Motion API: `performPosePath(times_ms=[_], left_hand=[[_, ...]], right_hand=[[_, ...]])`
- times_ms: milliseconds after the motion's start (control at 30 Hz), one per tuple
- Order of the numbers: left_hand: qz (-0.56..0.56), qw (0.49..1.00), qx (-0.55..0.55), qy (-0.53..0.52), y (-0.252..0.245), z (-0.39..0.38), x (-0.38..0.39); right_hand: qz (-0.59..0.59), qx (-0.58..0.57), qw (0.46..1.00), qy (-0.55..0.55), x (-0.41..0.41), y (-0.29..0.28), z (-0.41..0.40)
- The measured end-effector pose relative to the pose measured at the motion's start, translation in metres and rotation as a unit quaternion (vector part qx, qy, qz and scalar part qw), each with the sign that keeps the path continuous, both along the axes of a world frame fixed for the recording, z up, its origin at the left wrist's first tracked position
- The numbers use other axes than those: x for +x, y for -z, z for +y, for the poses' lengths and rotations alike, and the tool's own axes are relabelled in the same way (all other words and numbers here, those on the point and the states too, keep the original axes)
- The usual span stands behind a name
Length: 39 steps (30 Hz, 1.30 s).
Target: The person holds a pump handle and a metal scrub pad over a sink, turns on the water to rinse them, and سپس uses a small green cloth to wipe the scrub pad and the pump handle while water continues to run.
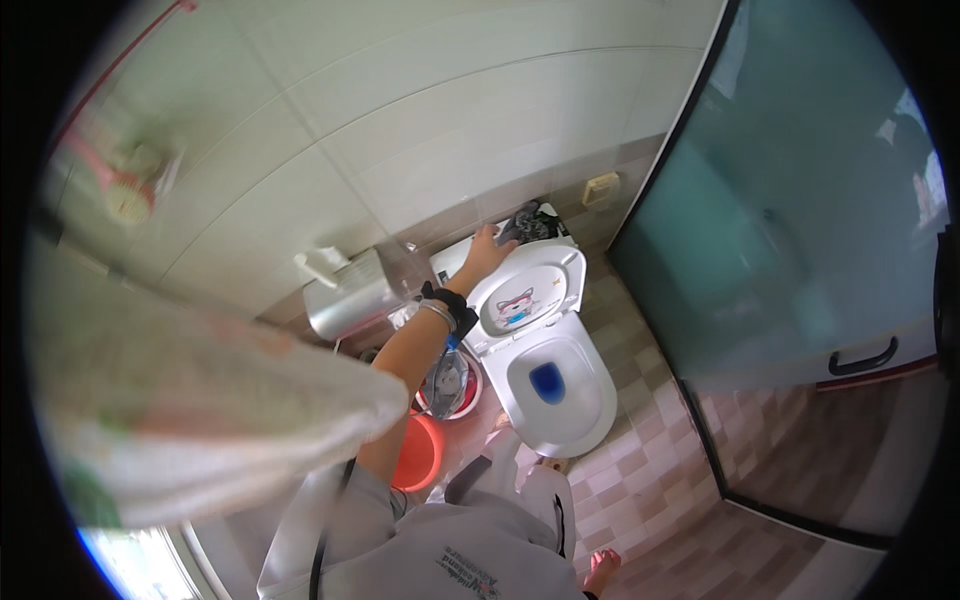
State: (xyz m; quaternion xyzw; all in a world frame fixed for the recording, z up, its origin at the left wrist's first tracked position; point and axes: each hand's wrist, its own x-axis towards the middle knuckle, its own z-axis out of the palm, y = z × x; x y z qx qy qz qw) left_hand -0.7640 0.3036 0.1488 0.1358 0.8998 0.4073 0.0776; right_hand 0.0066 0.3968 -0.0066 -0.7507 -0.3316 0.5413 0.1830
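Observation:
My left hand (487,253) reaches over the white cistern (450,260) behind the raised toilet lid (566,262). Its fingers are spread, and I see nothing held in them. Just to their right a crumpled dark patterned cloth (534,223) lies on the cistern; whether the fingertips touch it is unclear. A cartoon sticker (516,307) decorates the lid's inner side. Below it, the toilet bowl (592,409) is uncovered, with blue water (547,382) at the bottom. My right hand (604,566) hangs low by my side, fingers curled, its inside hidden.
An orange-red bucket (424,454) and a bin with a grey bag (448,384) stand left of the toilet. A metal paper holder (352,296) is on the wall. A hanging towel (225,420) covers the left foreground. Frosted glass (750,225) borders the right.

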Motion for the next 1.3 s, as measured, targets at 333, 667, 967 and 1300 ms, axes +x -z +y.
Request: performPosePath(times_ms=[333,667,967,1300], left_hand=[[-0.328,0.94,0.0,-0.094,0.039,0.052,-0.073],[-0.299,0.945,-0.119,0.054,0.06,0.056,-0.097],[0.041,0.997,-0.059,0.023,-0.004,0.054,-0.066],[0.311,0.932,0.164,-0.089,-0.189,0.039,0.105]], right_hand=[[-0.118,-0.06,0.988,0.075,0.054,-0.029,-0.084],[-0.125,-0.044,0.991,0.021,0.023,-0.033,-0.061],[-0.098,-0.016,0.992,-0.079,0.007,0.003,0.008],[-0.088,0.026,0.916,-0.391,0.023,0.086,0.179]])
